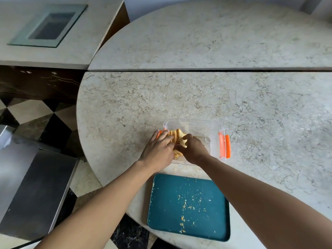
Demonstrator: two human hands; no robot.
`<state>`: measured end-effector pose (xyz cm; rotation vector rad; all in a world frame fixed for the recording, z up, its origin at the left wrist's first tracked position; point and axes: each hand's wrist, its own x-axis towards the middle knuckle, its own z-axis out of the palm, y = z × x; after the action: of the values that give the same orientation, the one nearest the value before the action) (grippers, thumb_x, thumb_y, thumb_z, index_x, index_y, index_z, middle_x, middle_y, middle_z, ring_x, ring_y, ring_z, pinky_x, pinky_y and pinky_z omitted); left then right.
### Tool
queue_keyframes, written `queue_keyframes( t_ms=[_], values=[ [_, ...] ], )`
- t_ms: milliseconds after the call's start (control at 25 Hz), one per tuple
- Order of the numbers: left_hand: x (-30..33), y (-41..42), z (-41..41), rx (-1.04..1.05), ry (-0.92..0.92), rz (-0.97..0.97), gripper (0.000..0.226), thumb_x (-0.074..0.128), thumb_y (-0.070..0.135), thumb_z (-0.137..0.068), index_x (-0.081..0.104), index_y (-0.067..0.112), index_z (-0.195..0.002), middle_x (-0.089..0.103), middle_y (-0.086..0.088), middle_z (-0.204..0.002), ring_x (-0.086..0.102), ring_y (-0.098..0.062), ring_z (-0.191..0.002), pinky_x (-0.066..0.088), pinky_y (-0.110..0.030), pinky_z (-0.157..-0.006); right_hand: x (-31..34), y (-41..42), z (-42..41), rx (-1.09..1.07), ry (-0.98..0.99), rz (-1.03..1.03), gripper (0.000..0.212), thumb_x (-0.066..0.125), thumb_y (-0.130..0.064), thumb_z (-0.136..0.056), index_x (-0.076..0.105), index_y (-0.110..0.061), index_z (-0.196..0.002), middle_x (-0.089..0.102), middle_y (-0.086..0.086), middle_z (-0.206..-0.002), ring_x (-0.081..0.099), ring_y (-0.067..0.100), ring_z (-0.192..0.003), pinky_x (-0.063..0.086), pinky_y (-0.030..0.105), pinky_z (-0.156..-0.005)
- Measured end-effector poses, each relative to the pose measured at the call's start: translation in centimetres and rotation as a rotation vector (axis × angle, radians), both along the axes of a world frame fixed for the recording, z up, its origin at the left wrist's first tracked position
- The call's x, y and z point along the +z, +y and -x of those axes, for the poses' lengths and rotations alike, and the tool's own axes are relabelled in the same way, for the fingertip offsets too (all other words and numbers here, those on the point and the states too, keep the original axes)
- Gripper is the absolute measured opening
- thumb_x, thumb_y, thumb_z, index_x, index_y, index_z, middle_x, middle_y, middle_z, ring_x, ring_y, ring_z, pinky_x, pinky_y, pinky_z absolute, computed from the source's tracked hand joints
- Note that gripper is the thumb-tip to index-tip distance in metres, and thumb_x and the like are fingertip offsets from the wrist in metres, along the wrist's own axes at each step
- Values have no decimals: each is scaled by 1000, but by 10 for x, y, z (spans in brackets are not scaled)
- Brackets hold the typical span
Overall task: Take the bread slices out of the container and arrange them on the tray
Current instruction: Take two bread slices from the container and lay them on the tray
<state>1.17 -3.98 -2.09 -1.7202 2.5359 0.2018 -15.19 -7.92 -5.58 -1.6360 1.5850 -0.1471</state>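
Note:
A clear plastic container (213,128) with orange side clips stands on the marble table. Several bread slices (177,135) stand on edge in its left half. My left hand (158,150) presses against the left side of the stack and my right hand (193,149) against its right side, fingers curled around the slices. The lower part of the stack is hidden by both hands. A teal tray (188,205) lies nearer me, holding only scattered crumbs.
The round marble table (197,97) stretches far beyond the container. Its left edge drops to a checkered floor (36,121). A steel surface (32,186) sits low at the left, and a counter with a glass panel (48,26) is at the back left.

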Motion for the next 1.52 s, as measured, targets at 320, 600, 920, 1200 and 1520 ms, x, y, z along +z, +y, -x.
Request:
queue_keyframes(
  t_ms=[320,600,920,1200,1520],
  values=[
    [4,-15,14,-35,-13,68,35,46,27,-93,74,11,-108,66,-5,-131,45,-27,-130,30,-48,-106,4,-7,21,-51,-63,-52,47,54,-40,-98,52,-9,-133,68,13,-119,62,20,-88,44,31,-69],
    [1,-40,67,111,1,53,18,60,20,-91,67,5,-99,64,-12,-103,62,-32,-90,44,-43,-79,3,-11,38,-173,-5,-74,38,59,-23,-90,51,-6,-123,65,16,-111,57,25,-83,39,30,-59],
    [-2,-46,89,469,189,-66,40,65,2,-81,49,6,-118,53,-17,-117,65,-39,-84,53,-49,-75,2,-8,34,-207,41,-30,23,54,-15,-92,55,-5,-112,67,18,-109,61,30,-88,43,34,-67],
    [21,-29,80,586,581,16,39,66,-5,-75,55,11,-108,53,-11,-113,60,-29,-90,49,-36,-72,39,9,42,-279,-41,184,27,55,-14,-88,58,-6,-114,70,15,-90,64,30,-75,50,38,-61],
    [92,62,12,631,1159,106,53,79,-2,-77,60,31,-114,64,4,-107,71,-15,-81,57,-24,-69,84,103,123,-424,-570,290,14,66,-32,-87,63,-31,-100,74,-3,-82,74,20,-70,60,31,-61]
  ],
)
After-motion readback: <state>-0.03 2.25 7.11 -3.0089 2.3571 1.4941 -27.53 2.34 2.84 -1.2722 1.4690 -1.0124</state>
